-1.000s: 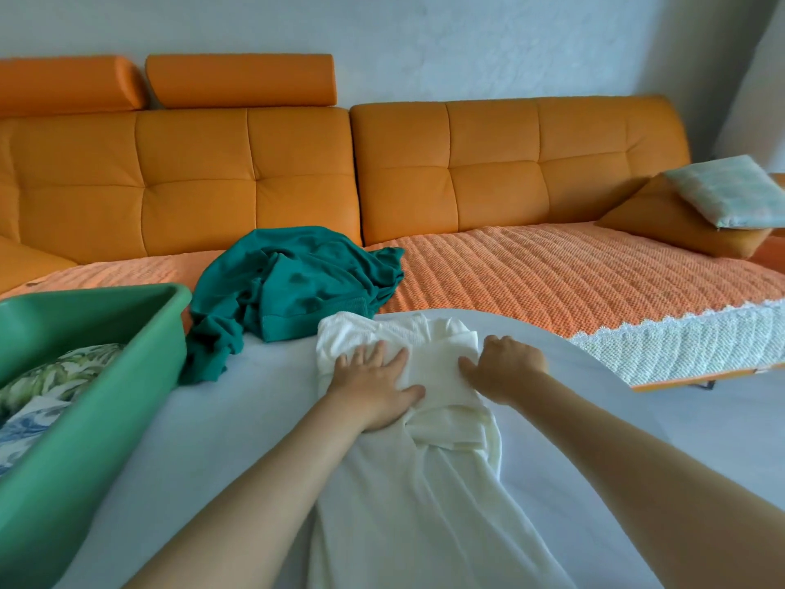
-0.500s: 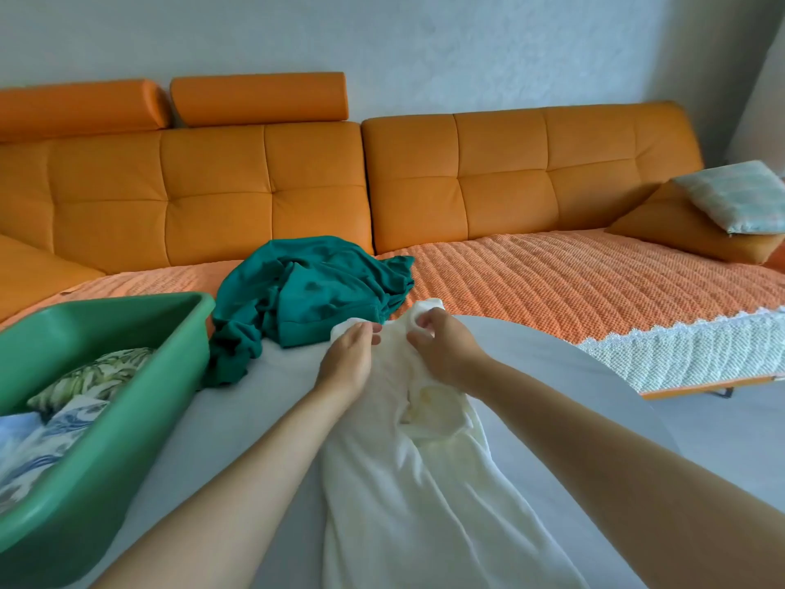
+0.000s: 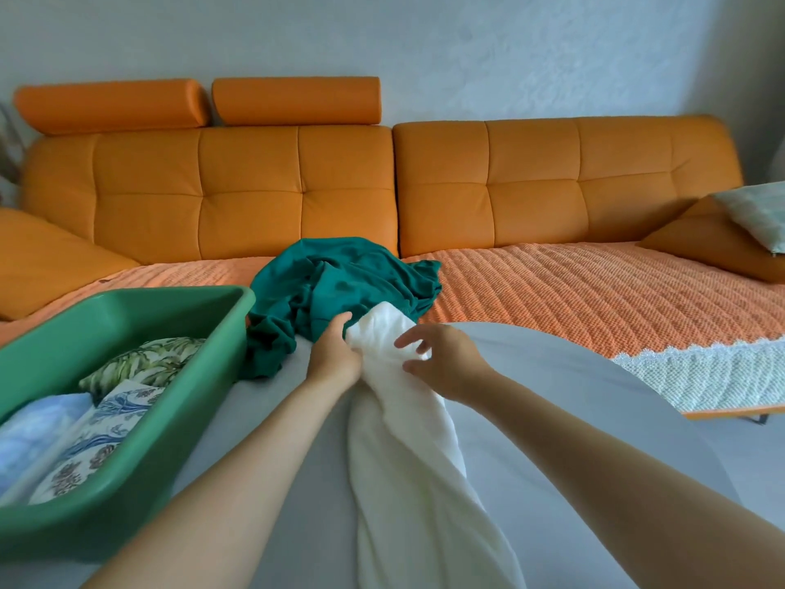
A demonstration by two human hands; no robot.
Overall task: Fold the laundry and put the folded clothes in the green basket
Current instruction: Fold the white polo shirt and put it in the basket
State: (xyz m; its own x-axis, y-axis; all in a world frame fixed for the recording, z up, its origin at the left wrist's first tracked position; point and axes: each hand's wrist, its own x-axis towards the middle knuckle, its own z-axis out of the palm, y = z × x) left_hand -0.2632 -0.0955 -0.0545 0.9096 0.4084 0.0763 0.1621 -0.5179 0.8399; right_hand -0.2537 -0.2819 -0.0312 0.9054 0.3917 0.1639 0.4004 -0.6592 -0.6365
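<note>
Under our gripping left hand (image 3: 335, 354), the white garment (image 3: 408, 452) bunches soft, light, limp; right hand (image 3: 446, 363) splayed alongside, holding nothing. Corners look the better hold.

The person's left hand (image 3: 333, 359) and right hand (image 3: 446, 362) are bare. The left forearm (image 3: 221, 482) and the right forearm (image 3: 616, 452) are bare too, along all the length that shows. Whatever clothing is worn lies out of view.
</note>
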